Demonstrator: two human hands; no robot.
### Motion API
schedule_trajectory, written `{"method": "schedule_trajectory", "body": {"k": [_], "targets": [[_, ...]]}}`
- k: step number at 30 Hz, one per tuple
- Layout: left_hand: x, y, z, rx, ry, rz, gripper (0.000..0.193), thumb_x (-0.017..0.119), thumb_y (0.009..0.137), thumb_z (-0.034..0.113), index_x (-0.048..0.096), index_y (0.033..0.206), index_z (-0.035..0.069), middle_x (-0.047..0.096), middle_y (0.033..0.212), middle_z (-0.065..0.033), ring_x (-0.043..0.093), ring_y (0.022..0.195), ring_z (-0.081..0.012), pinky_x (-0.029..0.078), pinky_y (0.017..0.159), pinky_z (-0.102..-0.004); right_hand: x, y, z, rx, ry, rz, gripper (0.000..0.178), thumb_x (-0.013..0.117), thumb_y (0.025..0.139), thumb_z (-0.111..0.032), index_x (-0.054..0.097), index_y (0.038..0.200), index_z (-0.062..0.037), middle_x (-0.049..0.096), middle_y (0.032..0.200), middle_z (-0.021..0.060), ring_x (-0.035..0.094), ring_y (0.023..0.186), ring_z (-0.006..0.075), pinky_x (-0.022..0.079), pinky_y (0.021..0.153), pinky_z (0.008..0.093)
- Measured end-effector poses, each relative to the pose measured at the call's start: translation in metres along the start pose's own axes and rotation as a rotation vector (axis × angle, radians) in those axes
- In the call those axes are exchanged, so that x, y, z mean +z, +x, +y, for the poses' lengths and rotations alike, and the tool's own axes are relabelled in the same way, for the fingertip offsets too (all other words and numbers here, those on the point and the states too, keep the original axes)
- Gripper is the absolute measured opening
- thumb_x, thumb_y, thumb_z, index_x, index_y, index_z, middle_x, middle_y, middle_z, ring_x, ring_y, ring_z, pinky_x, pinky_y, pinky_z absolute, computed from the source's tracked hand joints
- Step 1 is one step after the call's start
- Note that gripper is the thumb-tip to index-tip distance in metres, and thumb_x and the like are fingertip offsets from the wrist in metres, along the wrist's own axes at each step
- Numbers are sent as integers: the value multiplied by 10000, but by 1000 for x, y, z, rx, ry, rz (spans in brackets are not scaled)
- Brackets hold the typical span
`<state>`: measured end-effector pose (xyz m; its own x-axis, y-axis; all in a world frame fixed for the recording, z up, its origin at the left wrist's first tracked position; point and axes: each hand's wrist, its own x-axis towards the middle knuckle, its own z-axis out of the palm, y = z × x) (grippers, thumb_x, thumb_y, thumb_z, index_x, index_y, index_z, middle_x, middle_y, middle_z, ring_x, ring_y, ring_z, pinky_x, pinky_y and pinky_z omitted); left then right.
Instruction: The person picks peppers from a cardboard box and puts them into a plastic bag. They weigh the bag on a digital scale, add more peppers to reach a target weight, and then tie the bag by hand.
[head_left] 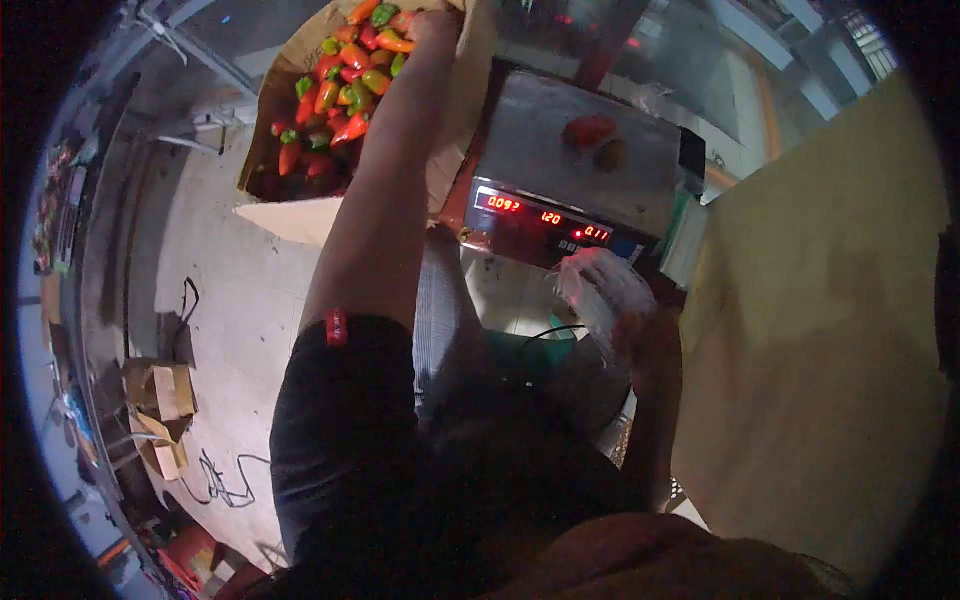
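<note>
My left arm stretches over a cardboard box (340, 212) heaped with red, orange and greenish peppers (345, 90). At its far right corner, my left hand (437, 24) is among or just above the peppers; its fingers are too dark and cut off to make out. A digital scale (540, 130) with a lit red display stands right of the box. On its flat metal pan lie a red pepper (590, 130) and a darker, greenish-brown one (610, 155). In front of the scale, my right hand (637, 338) grips a crumpled clear plastic bag (603, 285).
A large tan board or cardboard panel (820, 300) rises close along my right side. Opened small cardboard boxes (165, 405) and a black cord (225, 485) lie on the floor at left. Metal frame bars (215, 60) stand behind the pepper box.
</note>
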<state>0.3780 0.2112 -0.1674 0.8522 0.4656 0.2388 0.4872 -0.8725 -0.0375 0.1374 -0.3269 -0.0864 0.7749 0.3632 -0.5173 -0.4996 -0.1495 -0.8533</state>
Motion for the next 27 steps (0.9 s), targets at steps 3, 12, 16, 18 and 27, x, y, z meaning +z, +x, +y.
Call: {"method": "schedule_trajectory", "body": {"k": [3,12,16,18,27], "targets": [[-31,-16,18,-79,98,-175,311,453,890,212,565,1171,143,558,1203,-79,573,1062,-249,496,792,-432,12,-18,-34,11,-140,103,172,572,852,-188,516,935,-48,548,857,57,558,732,141,494,623,269],[-39,-55,-51,-188,-157,71,392,562,815,361,548,1113,106,620,1040,-148,623,879,-314,493,721,-425,4,-22,-33,-158,60,-75,215,568,851,-243,542,901,-35,525,733,16,512,622,106,436,579,240],[-120,-104,-48,64,-452,279,404,566,824,345,520,1125,79,623,986,-172,614,872,-336,484,733,-435,12,-30,-39,-73,50,-14,180,561,850,-229,540,812,-54,483,670,-13,434,539,78,357,504,229],[-146,-153,19,293,-443,251,409,561,827,317,491,1150,77,623,969,-183,612,872,-343,486,725,-437,10,-28,-33,-195,103,-86,179,566,845,-224,535,800,-53,466,652,-16,403,520,67,334,491,225],[-65,-254,161,262,-505,-184,400,575,795,249,476,1132,60,558,1069,-182,598,837,-411,489,710,-493,4,-49,-36,-233,22,-90,169,570,843,-205,531,779,-53,456,611,-13,358,493,49,271,456,208]]}}
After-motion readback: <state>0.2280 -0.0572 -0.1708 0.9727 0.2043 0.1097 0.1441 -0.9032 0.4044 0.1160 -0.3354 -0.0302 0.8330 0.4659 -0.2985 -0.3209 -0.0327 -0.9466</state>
